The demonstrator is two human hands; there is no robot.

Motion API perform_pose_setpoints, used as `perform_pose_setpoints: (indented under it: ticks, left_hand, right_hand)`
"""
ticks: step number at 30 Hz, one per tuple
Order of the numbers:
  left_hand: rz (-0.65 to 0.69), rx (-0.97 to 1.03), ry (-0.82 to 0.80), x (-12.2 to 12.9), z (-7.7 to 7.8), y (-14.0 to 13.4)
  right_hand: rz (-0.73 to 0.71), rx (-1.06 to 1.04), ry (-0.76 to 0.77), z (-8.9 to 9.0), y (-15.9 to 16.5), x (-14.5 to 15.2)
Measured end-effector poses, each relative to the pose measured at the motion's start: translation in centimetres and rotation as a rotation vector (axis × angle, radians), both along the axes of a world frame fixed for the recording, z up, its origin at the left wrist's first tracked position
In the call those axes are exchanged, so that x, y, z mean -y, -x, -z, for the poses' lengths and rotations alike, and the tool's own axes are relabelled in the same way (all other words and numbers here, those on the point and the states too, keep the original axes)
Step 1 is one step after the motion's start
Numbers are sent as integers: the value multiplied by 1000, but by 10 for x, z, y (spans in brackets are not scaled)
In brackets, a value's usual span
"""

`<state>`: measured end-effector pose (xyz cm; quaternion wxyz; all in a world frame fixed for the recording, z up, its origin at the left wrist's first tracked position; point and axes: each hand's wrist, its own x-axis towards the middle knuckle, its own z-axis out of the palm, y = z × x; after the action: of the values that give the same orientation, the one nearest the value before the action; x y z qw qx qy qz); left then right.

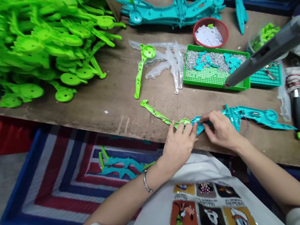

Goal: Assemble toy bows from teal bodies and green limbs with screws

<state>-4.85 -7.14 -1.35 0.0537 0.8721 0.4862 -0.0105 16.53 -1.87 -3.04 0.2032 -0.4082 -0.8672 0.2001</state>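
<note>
The teal frame [235,115] is laid near the close edge of the workbench [99,93], w/ its far end toward 3 o'clock. At its other end the lime arm [155,114] is placed, pointing approx. to 10 o'clock from the hands. By the L hand [179,143] the round end of this arm is covered partly; its fingers are bent & slightly spread, and whether anything is gripped underneath cannot be told. The thumb & fingertips of the R hand [219,127] are brought close together at the teal frame; what is pinched there, if anything, is hidden. From the hands, a green tray [208,77] w/ screws & small teal pcs. is seen at 1 o'clock, a loose lime arm [140,74] at 11, and a big lime pile [53,40] at 10.
</note>
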Motion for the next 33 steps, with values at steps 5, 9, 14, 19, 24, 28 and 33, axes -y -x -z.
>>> perform_pose_setpoints:
  ticks: [5, 9, 14, 19, 24, 28, 33]
  left_hand:
    - [-7, 20, -11, 0, 5, -3]
    - [-27, 33, -53, -2, 9, -7]
    - [28, 137, -104, -13, 1, 7]
    - [-269, 266, -145, -86, -2, 25]
    - [-522, 466, 60, -168, 12, 23]
    - [-599, 506, 90, -166, 1, 56]
    - [-561, 955, 2, -92, -48, 135]
  right_hand:
    - [48, -6, 0, 11, 2, 1]
    - [18, 44, 15, 13, 2, -8]
    - [-46, 111, 62, 7, 3, -19]
    - [-74, 138, 98, 0, 4, -24]
    - [-54, 107, 12, -16, -5, -27]
    - [61, -2, -140, -44, -10, -32]
    - [133, -157, -245, -77, 26, -48]
